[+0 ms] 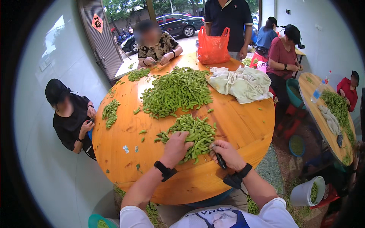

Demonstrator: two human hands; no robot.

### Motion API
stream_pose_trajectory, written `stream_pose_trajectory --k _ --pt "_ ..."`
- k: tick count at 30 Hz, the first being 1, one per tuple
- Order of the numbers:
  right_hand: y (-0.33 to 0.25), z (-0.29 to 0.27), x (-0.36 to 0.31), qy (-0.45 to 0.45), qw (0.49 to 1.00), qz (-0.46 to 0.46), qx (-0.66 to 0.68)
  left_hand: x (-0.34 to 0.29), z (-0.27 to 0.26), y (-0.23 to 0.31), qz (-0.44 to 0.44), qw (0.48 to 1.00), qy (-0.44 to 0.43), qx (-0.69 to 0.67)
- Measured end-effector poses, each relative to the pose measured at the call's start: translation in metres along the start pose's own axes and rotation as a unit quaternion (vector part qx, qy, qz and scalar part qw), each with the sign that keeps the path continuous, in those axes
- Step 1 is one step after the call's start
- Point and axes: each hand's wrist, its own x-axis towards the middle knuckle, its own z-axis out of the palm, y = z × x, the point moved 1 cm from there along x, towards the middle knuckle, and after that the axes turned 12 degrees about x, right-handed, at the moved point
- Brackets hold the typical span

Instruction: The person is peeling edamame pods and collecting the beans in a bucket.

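Observation:
My left hand [175,147] rests at the near left edge of a small heap of green soybean pods [197,133], thumb and forefinger apart and the other fingertips partly hidden. No pod shows clearly in its grip. To the right of this heap, my right hand [228,155] is closed around a small black-handled tool [221,161], its handle pointing toward me. The working end is hidden, so its exact kind is unclear. Just beyond lies a much larger mound of pods [176,91] on the round wooden table [239,125].
A white cloth [241,85] and a red plastic bag [213,47] lie toward the far right. Smaller pod piles [111,113] sit before co-workers at the left and far side. On the floor at right stands a white bucket [304,193]; another table [315,104] holds more pods.

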Motion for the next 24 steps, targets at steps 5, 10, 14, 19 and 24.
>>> stream_pose_trajectory --k 5,10,14,19,24 --pt "0.019 0.009 -0.022 -0.022 0.997 0.004 -0.073 -0.009 0.0 0.015 -0.012 0.999 -0.028 0.026" --pt "0.031 0.014 -0.031 -0.036 0.995 -0.021 -0.089 -0.024 0.001 0.01 0.027 0.994 0.074 0.076" --pt "0.035 0.013 -0.035 -0.044 0.994 -0.038 -0.092 -0.038 -0.006 0.01 0.007 0.996 0.064 0.064" --pt "0.033 0.014 -0.041 -0.03 0.994 -0.058 -0.084 -0.057 0.001 0.018 -0.007 0.999 0.049 0.013" --pt "0.036 0.015 -0.041 -0.045 0.994 -0.065 -0.076 -0.067 0.003 0.019 -0.019 0.995 0.095 -0.014"
